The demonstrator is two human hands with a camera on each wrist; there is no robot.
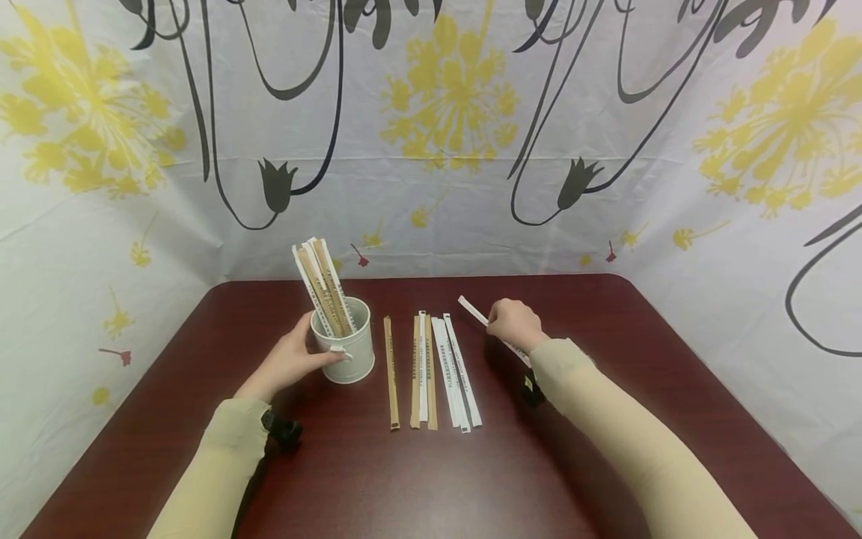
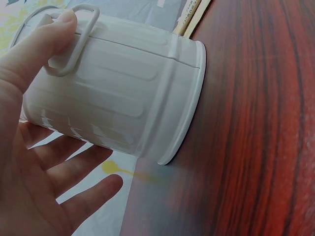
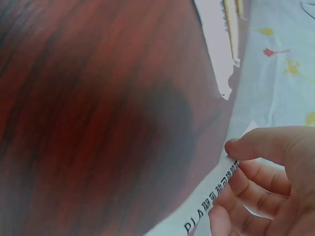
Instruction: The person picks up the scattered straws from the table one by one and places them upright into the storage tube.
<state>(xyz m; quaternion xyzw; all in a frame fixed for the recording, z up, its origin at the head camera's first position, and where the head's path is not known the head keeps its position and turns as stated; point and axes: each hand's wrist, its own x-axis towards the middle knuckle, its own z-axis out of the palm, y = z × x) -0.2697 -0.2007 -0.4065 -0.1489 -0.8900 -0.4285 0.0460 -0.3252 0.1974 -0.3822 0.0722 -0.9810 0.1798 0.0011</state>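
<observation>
A small white metal bucket (image 1: 352, 358) stands on the table at left, with several white and brown paper-wrapped straws (image 1: 325, 288) leaning in it. My left hand (image 1: 294, 358) holds the bucket from its left side; in the left wrist view the thumb lies at the wire handle (image 2: 93, 37) and the fingers reach round the wall. Over the right part of the table, my right hand (image 1: 515, 323) pinches a white paper-wrapped straw (image 3: 209, 196) with printed lettering between thumb and fingers. The straw slants, its far end pointing up and left.
Between the hands, more wrapped straws lie in a row: a lone brown one (image 1: 391, 374), brown ones (image 1: 415, 374) on either side of a white one (image 1: 423, 367), then several white ones (image 1: 450, 374). Behind the dark red table (image 1: 404, 486) hangs a flower-patterned cloth (image 1: 458, 217).
</observation>
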